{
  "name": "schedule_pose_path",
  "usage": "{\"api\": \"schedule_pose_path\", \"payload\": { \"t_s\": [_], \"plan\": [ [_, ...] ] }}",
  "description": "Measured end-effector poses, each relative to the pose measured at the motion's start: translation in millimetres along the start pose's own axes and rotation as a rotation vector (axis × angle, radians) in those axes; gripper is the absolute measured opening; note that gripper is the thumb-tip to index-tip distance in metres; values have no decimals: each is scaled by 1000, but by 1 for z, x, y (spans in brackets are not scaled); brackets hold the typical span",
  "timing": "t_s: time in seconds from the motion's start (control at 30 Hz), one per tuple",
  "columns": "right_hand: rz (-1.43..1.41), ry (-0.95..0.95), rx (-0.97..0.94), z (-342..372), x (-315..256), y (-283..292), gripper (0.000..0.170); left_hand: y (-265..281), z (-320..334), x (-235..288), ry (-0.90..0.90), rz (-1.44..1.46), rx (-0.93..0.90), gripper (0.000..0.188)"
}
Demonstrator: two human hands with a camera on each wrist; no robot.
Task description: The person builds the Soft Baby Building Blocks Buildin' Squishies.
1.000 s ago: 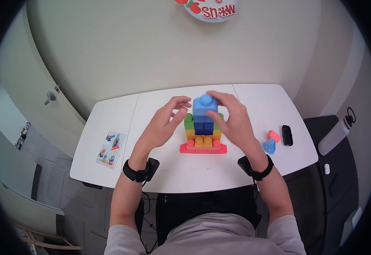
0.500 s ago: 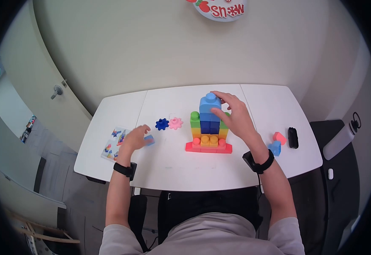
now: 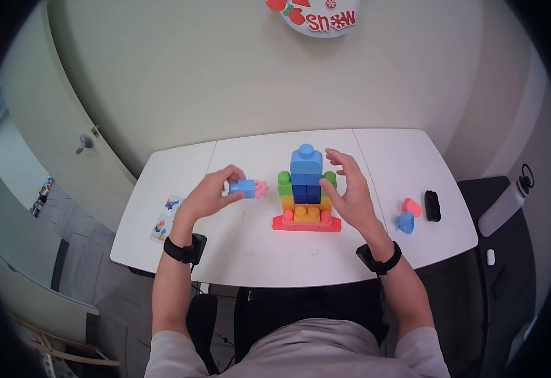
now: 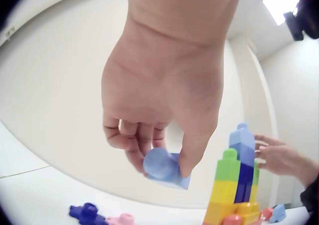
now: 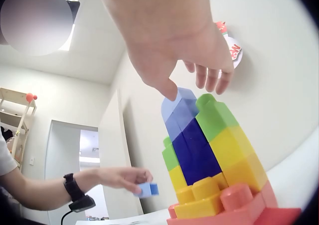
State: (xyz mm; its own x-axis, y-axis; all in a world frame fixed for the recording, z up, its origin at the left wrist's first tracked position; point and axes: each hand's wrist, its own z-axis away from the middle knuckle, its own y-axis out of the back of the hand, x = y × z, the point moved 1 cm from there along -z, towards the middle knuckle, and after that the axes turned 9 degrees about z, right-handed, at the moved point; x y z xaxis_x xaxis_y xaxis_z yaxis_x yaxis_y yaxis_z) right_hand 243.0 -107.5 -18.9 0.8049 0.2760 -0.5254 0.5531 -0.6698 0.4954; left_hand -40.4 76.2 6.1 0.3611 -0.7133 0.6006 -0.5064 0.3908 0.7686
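A light blue building block (image 3: 244, 188) with one round stud is pinched between the thumb and fingers of my left hand (image 3: 206, 195), off the table. In the head view it overlaps a pink gear (image 3: 262, 189). The left wrist view shows a dark blue gear (image 4: 88, 215) beside the pink one; in the head view it is hidden. To the right stands a block tower (image 3: 307, 194): red base, yellow and green sides, dark blue middle, light blue top. My right hand (image 3: 353, 196) is at the tower's right side, fingers spread and holding nothing.
A picture card (image 3: 164, 225) lies at the left of the white table (image 3: 250, 258), partly under my left hand. At the right lie a light blue piece (image 3: 405, 223), a red piece (image 3: 412, 206) and a black case (image 3: 433, 206). A white bottle (image 3: 501, 211) stands beyond the table's right edge.
My left hand left the tower for the card, took the light blue block and carried it rightward past the gears. My right hand has eased off the tower's top block, fingers opening.
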Motion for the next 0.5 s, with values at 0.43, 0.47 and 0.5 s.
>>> {"api": "schedule_pose_path", "payload": {
  "t_s": [0.43, 0.47, 0.5],
  "plan": [
    [100, 146, 79, 3, -3, -4, 42, 19, -79, 136, -493, -49, 185, 28],
    [73, 134, 77, 4, -3, -4, 44, 14, -85, 137, -511, -103, 146, 29],
    [47, 121, 76, 4, -3, -5, 45, 11, -89, 138, -530, -155, 105, 29]
  ]
}}
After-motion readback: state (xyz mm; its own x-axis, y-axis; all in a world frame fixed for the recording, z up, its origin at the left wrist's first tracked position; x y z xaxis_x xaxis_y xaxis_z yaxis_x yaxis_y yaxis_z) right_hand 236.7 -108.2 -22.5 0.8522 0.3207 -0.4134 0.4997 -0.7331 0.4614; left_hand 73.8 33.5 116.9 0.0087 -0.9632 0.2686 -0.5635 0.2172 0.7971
